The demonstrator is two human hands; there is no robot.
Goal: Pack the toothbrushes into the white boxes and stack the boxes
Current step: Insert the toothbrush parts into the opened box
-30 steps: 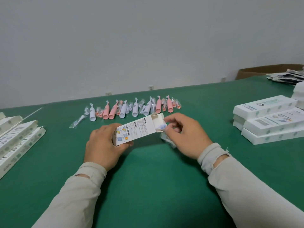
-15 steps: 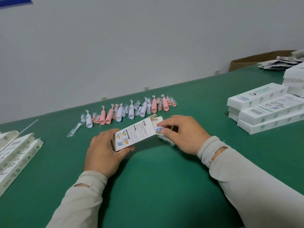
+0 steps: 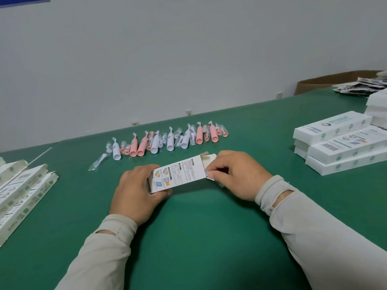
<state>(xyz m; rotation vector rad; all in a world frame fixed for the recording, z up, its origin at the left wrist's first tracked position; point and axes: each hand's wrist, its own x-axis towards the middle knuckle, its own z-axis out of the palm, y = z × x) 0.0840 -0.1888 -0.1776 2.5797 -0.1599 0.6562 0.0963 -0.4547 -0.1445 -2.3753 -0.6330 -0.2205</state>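
A white printed box lies tilted just above the green table, its right end flaps open. My left hand grips its left end. My right hand is at the open end, fingers curled, pinching a small bluish item at the box mouth; what it is I cannot tell. Behind the box, a row of several pink and white toothbrushes in clear wrap lies on the table.
A stack of closed white boxes sits at the right. Open unfilled boxes lie at the left edge. A brown carton and a pile of dark leaflets are at the far right. The table is green.
The box has sunk lower and turned flatter. My right hand has pushed its pinched item further in at the open end. The view has tilted up slightly.
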